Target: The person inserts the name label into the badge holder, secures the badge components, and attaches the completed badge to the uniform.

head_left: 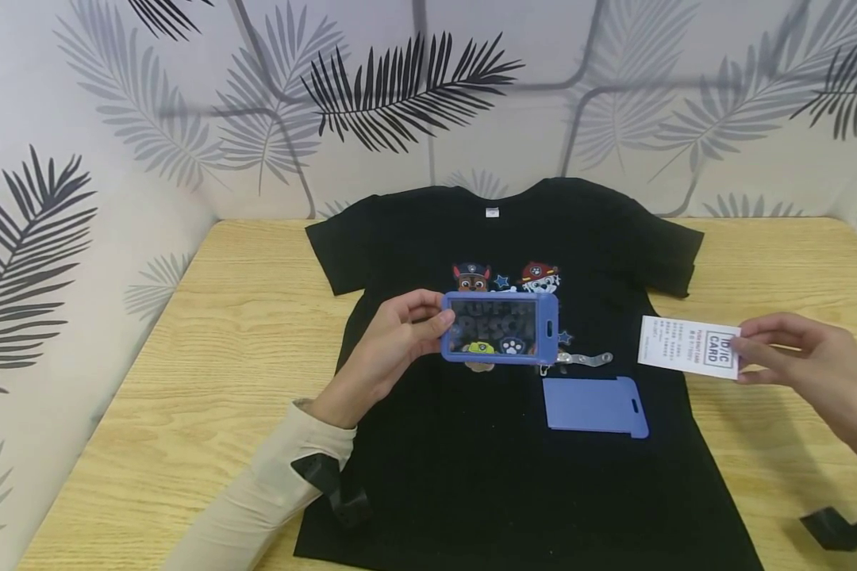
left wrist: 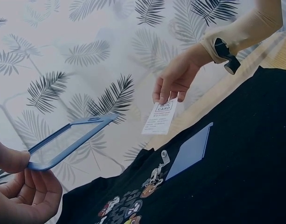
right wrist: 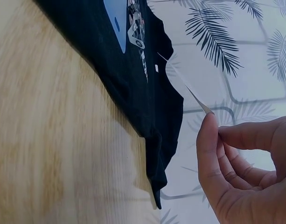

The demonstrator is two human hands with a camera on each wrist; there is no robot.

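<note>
Between thumb and fingers, my left hand (head_left: 407, 333) pinches one short end of a blue card holder frame (head_left: 498, 364) with a see-through window. It is held above a black T-shirt (head_left: 471, 468), and the shirt's cartoon print shows through the window. My right hand (head_left: 800, 349) pinches a white printed card (head_left: 685, 346) reading "ID/IC CARD" by its end, out at the shirt's right side. On the shirt lies a flat blue cover (head_left: 593, 405) with a slot at one end. Near it rests a clear strap with a metal clip (head_left: 589, 359), partly behind the frame in the head view.
The shirt is spread over a light wood table (head_left: 186, 357), its collar toward the back. A pale wall covering with leaf patterns (head_left: 414, 95) rises behind the table. Black bands (head_left: 336, 492) hang at both wrists.
</note>
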